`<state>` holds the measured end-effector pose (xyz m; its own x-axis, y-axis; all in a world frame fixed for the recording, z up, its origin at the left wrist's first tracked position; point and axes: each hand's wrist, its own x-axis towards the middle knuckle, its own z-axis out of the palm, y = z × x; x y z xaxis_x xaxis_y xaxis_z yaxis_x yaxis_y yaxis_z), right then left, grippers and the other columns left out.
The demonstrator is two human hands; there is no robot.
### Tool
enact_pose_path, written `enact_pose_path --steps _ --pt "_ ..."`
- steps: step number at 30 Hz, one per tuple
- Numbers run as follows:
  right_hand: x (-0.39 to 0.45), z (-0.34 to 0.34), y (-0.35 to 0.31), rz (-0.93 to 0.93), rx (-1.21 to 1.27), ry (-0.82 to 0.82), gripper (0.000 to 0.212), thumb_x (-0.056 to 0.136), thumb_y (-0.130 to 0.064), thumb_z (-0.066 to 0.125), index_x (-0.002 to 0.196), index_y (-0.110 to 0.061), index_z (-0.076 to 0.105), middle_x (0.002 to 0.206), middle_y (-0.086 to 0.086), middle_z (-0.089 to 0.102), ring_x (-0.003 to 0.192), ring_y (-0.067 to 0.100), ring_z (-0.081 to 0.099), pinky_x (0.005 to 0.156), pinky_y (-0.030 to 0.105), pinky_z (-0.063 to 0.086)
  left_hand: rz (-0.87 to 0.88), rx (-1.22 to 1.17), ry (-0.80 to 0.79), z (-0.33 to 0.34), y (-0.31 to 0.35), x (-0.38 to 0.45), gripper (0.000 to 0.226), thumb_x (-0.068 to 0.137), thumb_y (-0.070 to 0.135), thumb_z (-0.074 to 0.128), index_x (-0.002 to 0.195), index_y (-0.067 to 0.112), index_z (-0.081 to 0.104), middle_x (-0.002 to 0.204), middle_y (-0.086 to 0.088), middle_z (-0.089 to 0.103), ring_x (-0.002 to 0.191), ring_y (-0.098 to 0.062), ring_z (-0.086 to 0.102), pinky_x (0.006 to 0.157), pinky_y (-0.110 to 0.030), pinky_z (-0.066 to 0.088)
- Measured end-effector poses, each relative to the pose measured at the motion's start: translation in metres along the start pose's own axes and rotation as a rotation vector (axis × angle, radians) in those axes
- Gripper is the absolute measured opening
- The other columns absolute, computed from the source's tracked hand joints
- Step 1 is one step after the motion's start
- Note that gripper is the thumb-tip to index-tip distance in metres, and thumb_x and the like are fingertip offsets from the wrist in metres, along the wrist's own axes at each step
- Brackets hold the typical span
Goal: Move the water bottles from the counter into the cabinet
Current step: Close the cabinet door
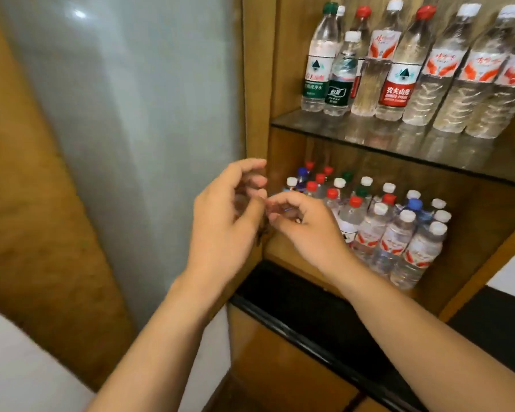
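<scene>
1. A wooden cabinet (257,84) stood open, its frosted glass door (131,129) swung out to the left of it.
2. Inside the cabinet, a glass shelf (369,138) carried a row of tall bottles (396,66) with red, white and green caps.
3. Below that shelf, a crowd of small bottles (399,233) stood upright and packed together on the cabinet floor.
4. The left hand (226,224) hovered at the cabinet's left front edge, fingers loosely curled and holding nothing.
5. The right hand (306,227) was just beside it, in front of the small bottles, fingers also loosely curled and empty; the fingertips of both hands nearly met.
6. A black ledge (309,319) ran under the cabinet opening, beneath both forearms.
</scene>
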<state>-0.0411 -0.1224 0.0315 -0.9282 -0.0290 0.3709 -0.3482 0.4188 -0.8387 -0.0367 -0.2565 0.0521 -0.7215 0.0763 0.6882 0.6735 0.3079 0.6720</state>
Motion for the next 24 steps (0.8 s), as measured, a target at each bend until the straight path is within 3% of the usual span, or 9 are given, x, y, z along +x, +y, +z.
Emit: enact_pose_path --steps 3,5,7,9,11,16,20,24 --pt "-0.019 0.047 -0.017 -0.029 0.02 -0.061 0.03 0.085 -0.01 0.063 0.097 -0.038 0.058 0.105 -0.01 0.059 0.094 0.004 0.058 0.078 0.021 0.046 0.097 0.228 0.117 -0.052 0.008 -0.022 0.031 0.088 0.005 0.055 0.116 0.018 0.058 0.102 0.01 0.061 0.095 0.0 0.057 0.082 -0.023 0.051" --pt "-0.028 0.077 -0.032 -0.06 -0.001 -0.093 0.034 0.084 -0.017 0.065 0.111 -0.036 0.053 0.116 -0.012 0.05 0.105 0.003 0.052 0.085 0.024 0.048 0.209 0.378 0.244 -0.085 0.011 -0.031 0.029 0.088 0.002 0.054 0.115 0.009 0.058 0.109 -0.001 0.061 0.102 -0.012 0.057 0.087 -0.032 0.05" --pt "-0.035 0.105 -0.048 -0.125 -0.028 -0.118 0.047 0.083 -0.025 0.067 0.124 -0.034 0.045 0.124 -0.015 0.04 0.113 0.001 0.043 0.091 0.021 0.043 0.339 0.526 0.39 -0.112 0.013 -0.036 0.033 0.084 0.0 0.054 0.116 0.003 0.057 0.117 -0.014 0.058 0.112 -0.024 0.051 0.095 -0.042 0.044" --pt "-0.039 0.131 -0.062 -0.193 -0.047 -0.144 0.067 0.08 -0.035 0.069 0.135 -0.036 0.03 0.134 -0.018 0.026 0.122 0.001 0.034 0.095 0.018 0.034 0.424 0.667 0.555 -0.135 0.011 -0.034 0.043 0.081 0.003 0.057 0.123 0.004 0.049 0.13 -0.015 0.046 0.123 -0.032 0.039 0.103 -0.055 0.033" --pt "-0.041 0.156 -0.074 -0.229 -0.062 -0.168 0.088 0.076 -0.042 0.071 0.139 -0.043 0.011 0.143 -0.023 0.007 0.135 0.01 0.022 0.1 0.024 0.029 0.453 0.727 0.668 -0.158 0.007 -0.025 0.055 0.082 0.007 0.062 0.131 0.007 0.037 0.136 -0.015 0.03 0.13 -0.04 0.029 0.108 -0.059 0.021" --pt "-0.042 0.209 -0.086 -0.199 -0.122 -0.127 0.122 0.065 -0.05 0.077 0.135 -0.052 -0.022 0.147 -0.022 -0.027 0.144 0.022 -0.004 0.113 0.049 0.026 0.52 0.554 0.517 -0.2 -0.007 0.007 0.07 0.083 0.005 0.065 0.132 -0.016 0.019 0.136 -0.046 0.018 0.133 -0.043 0.016 0.114 -0.055 0.018" --pt "-0.044 0.232 -0.087 -0.168 -0.154 -0.031 0.132 0.059 -0.057 0.077 0.135 -0.043 -0.031 0.149 -0.012 -0.031 0.144 0.023 -0.01 0.114 0.054 0.023 0.535 0.439 0.39 -0.209 -0.019 0.016 0.071 0.082 0.005 0.061 0.132 -0.02 0.016 0.137 -0.049 0.014 0.137 -0.039 0.012 0.116 -0.052 0.014" --pt "-0.047 0.244 -0.09 -0.116 -0.213 -0.014 0.141 0.054 -0.064 0.075 0.135 -0.036 -0.036 0.143 -0.01 -0.044 0.141 0.021 -0.023 0.114 0.057 0.017 0.531 0.315 0.352 -0.207 -0.019 0.018 0.071 0.083 0.004 0.058 0.134 -0.019 0.013 0.14 -0.047 0.012 0.136 -0.051 0.011 0.115 -0.054 0.014"
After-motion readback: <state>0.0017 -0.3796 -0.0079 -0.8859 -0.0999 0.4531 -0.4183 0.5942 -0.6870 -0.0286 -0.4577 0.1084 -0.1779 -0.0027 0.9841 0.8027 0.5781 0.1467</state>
